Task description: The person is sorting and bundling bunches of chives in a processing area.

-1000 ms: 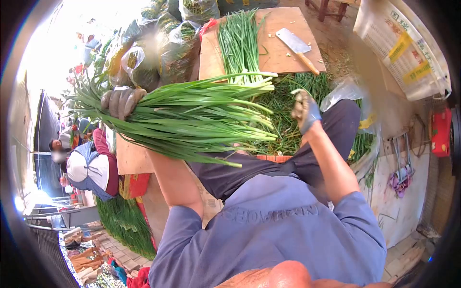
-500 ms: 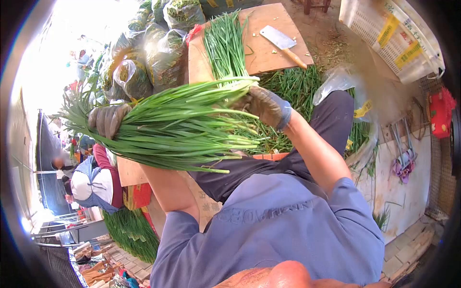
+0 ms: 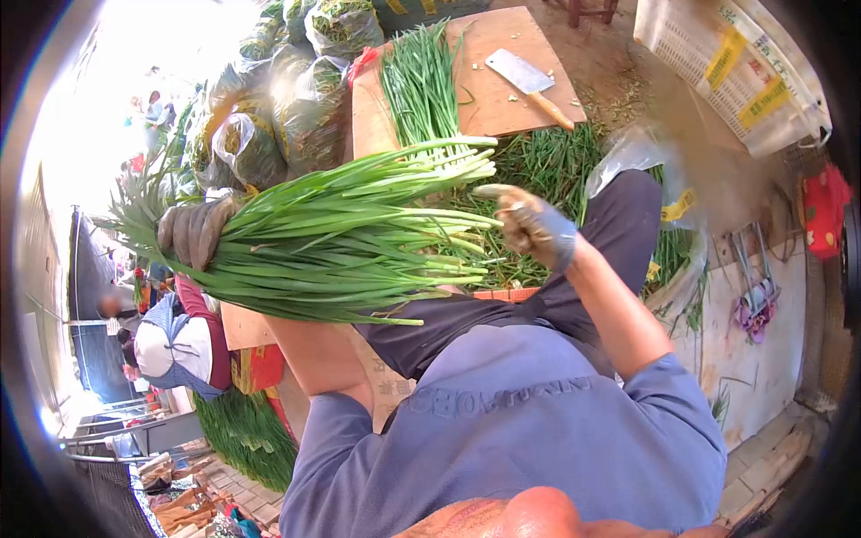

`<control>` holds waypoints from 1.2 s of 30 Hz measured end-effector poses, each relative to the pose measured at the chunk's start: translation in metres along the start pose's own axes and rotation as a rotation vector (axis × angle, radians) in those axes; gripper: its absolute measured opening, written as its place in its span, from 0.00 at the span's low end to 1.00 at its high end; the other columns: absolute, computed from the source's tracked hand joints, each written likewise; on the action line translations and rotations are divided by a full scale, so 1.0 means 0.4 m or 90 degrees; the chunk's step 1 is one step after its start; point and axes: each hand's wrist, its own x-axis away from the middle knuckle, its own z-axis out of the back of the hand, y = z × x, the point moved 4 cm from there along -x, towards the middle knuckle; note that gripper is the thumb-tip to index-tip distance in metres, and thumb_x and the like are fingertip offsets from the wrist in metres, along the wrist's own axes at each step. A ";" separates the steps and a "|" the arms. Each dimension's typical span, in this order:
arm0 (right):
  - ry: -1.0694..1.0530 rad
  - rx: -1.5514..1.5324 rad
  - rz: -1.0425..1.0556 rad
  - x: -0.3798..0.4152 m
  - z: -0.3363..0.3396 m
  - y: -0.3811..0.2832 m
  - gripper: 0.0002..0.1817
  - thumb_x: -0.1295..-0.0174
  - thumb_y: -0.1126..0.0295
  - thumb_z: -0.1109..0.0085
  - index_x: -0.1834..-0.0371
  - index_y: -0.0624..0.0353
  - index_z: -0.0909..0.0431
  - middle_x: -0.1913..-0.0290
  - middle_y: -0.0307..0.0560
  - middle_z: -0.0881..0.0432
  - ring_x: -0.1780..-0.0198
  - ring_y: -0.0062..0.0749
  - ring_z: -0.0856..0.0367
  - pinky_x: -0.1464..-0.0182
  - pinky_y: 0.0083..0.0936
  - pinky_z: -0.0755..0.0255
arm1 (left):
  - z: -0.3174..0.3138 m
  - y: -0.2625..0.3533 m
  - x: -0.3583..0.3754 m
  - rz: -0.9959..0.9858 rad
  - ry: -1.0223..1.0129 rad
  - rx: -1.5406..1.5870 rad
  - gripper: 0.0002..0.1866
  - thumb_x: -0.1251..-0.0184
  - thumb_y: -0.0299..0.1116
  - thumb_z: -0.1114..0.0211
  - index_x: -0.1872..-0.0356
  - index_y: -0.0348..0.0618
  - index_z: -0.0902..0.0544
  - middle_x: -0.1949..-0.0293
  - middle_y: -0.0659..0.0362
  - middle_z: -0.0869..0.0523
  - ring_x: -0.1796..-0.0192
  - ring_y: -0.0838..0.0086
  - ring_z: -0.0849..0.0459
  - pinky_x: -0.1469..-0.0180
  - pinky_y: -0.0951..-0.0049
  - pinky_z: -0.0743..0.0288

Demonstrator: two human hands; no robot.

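Your left hand [image 3: 195, 233], in a soiled glove, is closed around the leafy part of a bunch of garlic chives [image 3: 350, 238], held up in front of you over your left thigh with the pale stems toward your right; your right hand [image 3: 538, 231], also gloved, is beside those stem ends with its fingers partly curled, and you cannot tell from here whether they pinch anything. Ahead of you, the wooden surface [image 3: 502, 34] carries a second bunch of chives [image 3: 421, 85] along its left side and a cleaver [image 3: 522, 72] on its right, the wooden handle pointing to the near right corner, with small pale scraps scattered about the blade. Red plastic [image 3: 362, 65] shows at the left edge of this board. Between it and your knees, loose greens [image 3: 552, 161] lie in a heap, and an orange rim [image 3: 507, 294] shows just in front of your lap. Beyond to your left, plastic bags [image 3: 314, 103] stuffed with greens crowd together, while a white crate [image 3: 731, 76] with yellow tape stands on your far right. Further back on your left, another person [image 3: 184, 350] bends near a red box [image 3: 260, 366], with more chives [image 3: 247, 439] spread beside the brick floor [image 3: 240, 484]
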 end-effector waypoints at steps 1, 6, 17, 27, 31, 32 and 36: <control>-0.020 0.061 -0.022 -0.011 -0.037 -0.008 0.29 0.33 0.56 0.37 0.32 0.53 0.32 0.75 0.27 0.33 0.80 0.11 0.40 0.80 0.13 0.45 | -0.001 0.005 -0.002 0.010 -0.016 -0.005 0.10 0.27 0.29 0.47 0.69 0.46 0.21 0.81 0.65 0.20 0.79 0.79 0.18 0.71 0.81 0.20; 0.052 -0.144 0.153 -0.089 -0.031 0.002 0.15 0.30 0.57 0.42 0.48 0.53 0.24 0.75 0.28 0.28 0.82 0.12 0.39 0.81 0.16 0.45 | -0.013 0.031 -0.013 0.021 -0.065 -0.023 0.08 0.27 0.30 0.48 0.67 0.45 0.22 0.81 0.64 0.19 0.79 0.78 0.18 0.71 0.80 0.18; -0.001 -0.107 0.119 -0.033 -0.158 -0.028 0.18 0.27 0.56 0.45 0.47 0.60 0.24 0.63 0.37 0.18 0.68 0.19 0.24 0.63 0.16 0.27 | -0.034 0.012 0.003 0.021 0.000 -0.140 0.07 0.26 0.32 0.48 0.64 0.43 0.24 0.83 0.65 0.19 0.83 0.80 0.19 0.72 0.80 0.20; 0.155 0.001 0.155 -0.080 -0.091 -0.037 0.15 0.29 0.54 0.41 0.59 0.56 0.21 0.72 0.33 0.19 0.76 0.14 0.27 0.75 0.15 0.32 | 0.006 0.008 0.030 0.122 -0.008 -0.177 0.11 0.25 0.40 0.46 0.68 0.50 0.25 0.83 0.68 0.23 0.83 0.83 0.24 0.70 0.79 0.28; 0.221 0.011 0.268 -0.084 -0.077 -0.047 0.13 0.28 0.59 0.42 0.56 0.59 0.22 0.71 0.35 0.19 0.77 0.16 0.26 0.75 0.16 0.31 | -0.007 -0.035 0.024 0.141 -0.021 -0.204 0.11 0.26 0.41 0.45 0.70 0.51 0.26 0.82 0.68 0.23 0.82 0.84 0.25 0.70 0.79 0.29; 0.224 0.027 0.305 -0.078 -0.077 -0.062 0.13 0.28 0.60 0.42 0.55 0.59 0.22 0.71 0.35 0.19 0.77 0.17 0.25 0.75 0.17 0.31 | -0.008 -0.039 0.022 0.129 -0.007 -0.214 0.11 0.26 0.41 0.45 0.69 0.51 0.26 0.82 0.68 0.23 0.82 0.84 0.25 0.70 0.79 0.29; 0.128 0.059 0.210 -0.059 -0.042 -0.070 0.14 0.26 0.59 0.45 0.58 0.62 0.23 0.72 0.38 0.20 0.75 0.19 0.23 0.73 0.19 0.27 | 0.014 -0.039 0.028 0.080 0.021 -0.192 0.09 0.28 0.41 0.44 0.68 0.51 0.26 0.83 0.69 0.23 0.83 0.86 0.25 0.70 0.81 0.31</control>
